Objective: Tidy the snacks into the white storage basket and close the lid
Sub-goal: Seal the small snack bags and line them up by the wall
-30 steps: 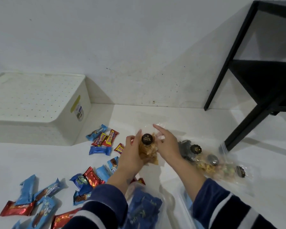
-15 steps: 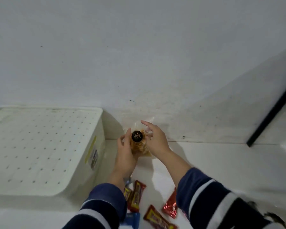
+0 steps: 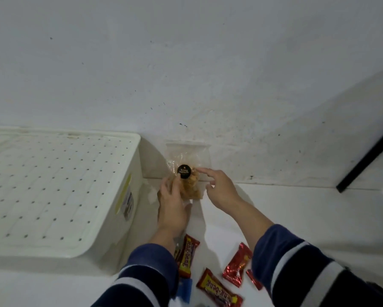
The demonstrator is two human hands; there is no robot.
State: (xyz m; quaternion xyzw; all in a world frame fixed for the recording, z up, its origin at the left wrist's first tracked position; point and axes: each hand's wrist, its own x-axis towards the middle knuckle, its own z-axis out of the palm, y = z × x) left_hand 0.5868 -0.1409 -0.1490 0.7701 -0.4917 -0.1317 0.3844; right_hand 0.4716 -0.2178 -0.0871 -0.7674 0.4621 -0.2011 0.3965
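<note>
Two hands steady a clear snack bag (image 3: 187, 171) upright at the surface's far edge against the wall, just beside the lidded white storage basket (image 3: 53, 187). Left hand (image 3: 173, 207) cups it; right hand (image 3: 219, 189) touches with spread fingers. Light, crinkly, probably crushable: hold by the top seal.

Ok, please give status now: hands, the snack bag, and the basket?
Left hand holds clear snack bag, standing against wall beside basket. Right hand open, fingertip touching bag. White storage basket lid still on, blocking entry.
</note>
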